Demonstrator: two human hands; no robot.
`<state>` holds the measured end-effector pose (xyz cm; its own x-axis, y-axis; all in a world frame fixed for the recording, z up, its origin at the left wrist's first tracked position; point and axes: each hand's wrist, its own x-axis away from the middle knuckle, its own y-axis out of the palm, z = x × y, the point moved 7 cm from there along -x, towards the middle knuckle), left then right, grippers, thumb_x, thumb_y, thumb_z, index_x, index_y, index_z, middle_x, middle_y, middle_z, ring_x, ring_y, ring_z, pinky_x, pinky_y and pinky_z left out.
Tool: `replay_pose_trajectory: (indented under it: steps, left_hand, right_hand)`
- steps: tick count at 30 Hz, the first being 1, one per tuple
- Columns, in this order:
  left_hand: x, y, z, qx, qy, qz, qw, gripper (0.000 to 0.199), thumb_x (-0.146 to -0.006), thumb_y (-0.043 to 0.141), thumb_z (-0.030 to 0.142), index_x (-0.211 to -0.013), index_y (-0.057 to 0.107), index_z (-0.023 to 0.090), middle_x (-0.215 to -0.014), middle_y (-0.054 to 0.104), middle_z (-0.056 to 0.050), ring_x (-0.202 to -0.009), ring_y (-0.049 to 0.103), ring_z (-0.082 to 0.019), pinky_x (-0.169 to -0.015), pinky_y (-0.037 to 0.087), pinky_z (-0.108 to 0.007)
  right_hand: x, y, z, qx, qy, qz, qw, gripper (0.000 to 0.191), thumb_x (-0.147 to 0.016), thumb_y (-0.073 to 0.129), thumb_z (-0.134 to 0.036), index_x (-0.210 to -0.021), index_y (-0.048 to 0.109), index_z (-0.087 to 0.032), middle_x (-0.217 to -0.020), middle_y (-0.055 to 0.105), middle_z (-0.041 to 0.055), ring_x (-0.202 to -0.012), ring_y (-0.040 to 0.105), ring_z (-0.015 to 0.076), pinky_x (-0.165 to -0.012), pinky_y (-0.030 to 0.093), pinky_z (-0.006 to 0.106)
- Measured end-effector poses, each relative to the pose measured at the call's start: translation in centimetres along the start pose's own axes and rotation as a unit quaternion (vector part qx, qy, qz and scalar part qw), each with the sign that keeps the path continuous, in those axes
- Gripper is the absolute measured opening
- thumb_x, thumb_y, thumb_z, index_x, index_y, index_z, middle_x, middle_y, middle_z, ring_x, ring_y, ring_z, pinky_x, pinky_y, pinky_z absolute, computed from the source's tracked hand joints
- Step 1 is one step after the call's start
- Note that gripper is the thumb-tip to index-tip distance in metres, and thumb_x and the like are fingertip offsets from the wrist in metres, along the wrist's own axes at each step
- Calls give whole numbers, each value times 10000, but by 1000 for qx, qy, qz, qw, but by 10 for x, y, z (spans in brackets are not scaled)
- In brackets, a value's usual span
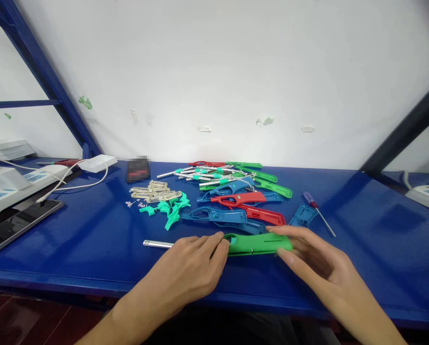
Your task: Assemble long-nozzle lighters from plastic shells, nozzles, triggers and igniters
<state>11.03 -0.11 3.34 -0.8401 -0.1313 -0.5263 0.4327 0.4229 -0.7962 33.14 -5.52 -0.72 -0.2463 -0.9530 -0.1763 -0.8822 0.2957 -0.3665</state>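
Two hands are sharing one green lighter [258,243]; taking its body as clock centre, 12 is pointing at the wall [214,72]. Long axis is running 9 to 3: metal tube [157,244] is sticking out toward 9, tail is facing 3. Left hand [200,263] is clamping the front part, back of the hand up, fingertips ending by the teal trigger [233,240]. Right hand [318,258] is pinching the tail from 3, thumb along the near edge, fingers along the far one. Neither hand is nearer: both are touching, with a stretch of green body showing between them. Can't quite tell if the lighter is resting on the table [103,235] or floating just above it.

Surface: flat, glossy blue, front edge running past 6. Blue shells [214,215] are lying just beyond the lighter at 11 to 12, red shells [239,198] right behind, other tubes [205,184] piling up farther out at 11. Loose teal pieces [169,208] are sitting at 10, pale strips [155,192] behind them. Small blue shell [302,215] and screwdriver [313,203] are lying at 2, near the right fingers. Phone [24,223] is lying well apart at 9.
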Motion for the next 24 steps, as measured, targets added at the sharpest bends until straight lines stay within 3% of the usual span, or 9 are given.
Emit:
replay_pose_trajectory:
  steps: [2, 9, 14, 20, 24]
  left_hand:
    - [0, 1, 1, -2, -5, 12, 1000, 246, -1085, 437, 73, -1104, 681, 95, -1086, 819, -120, -782, 812, -233, -620, 661, -335]
    - [2, -1, 3, -10, -11, 49, 999, 234, -1094, 464, 96, -1100, 698, 89, -1131, 826, -144, -823, 823, -213, -697, 677, -305]
    - [1, -4, 1, 12, -25, 70, 997, 236, -1103, 473, 110, -1080, 707, 93, -1111, 835, -127, -776, 824, -212, -677, 691, -326]
    - [0, -3, 0, 18, -26, 70, 997, 258, -1110, 461, 107, -1092, 718, 89, -1131, 833, -132, -800, 828, -212, -691, 702, -335]
    - [2, -2, 0, 14, -25, 76, 997, 267, -1117, 456, 116, -1094, 721, 92, -1119, 836, -125, -797, 829, -210, -697, 702, -326]
  right_hand:
    - [1, -1, 1, -24, 10, -4, 1000, 428, -930, 749, -567, -1254, 766, -288, -1101, 836, 84, -947, 815, 238, -808, 681, 278]
    - [5, -5, 9, -52, 20, -18, 998, 437, -985, 688, -543, -1351, 757, -315, -1414, 754, 104, -1259, 743, 319, -1023, 632, 391]
    - [7, -8, 5, -43, 30, -17, 999, 429, -1006, 659, -537, -1374, 759, -341, -1518, 691, 69, -1450, 602, 338, -1132, 562, 432]
    - [7, -4, 0, -56, 15, -34, 998, 422, -1028, 641, -499, -1400, 747, -331, -1550, 664, 79, -1497, 549, 357, -1183, 514, 518]
    - [6, -4, -1, -50, 8, -34, 998, 415, -1049, 606, -488, -1402, 745, -319, -1574, 641, 92, -1449, 601, 346, -1150, 550, 507]
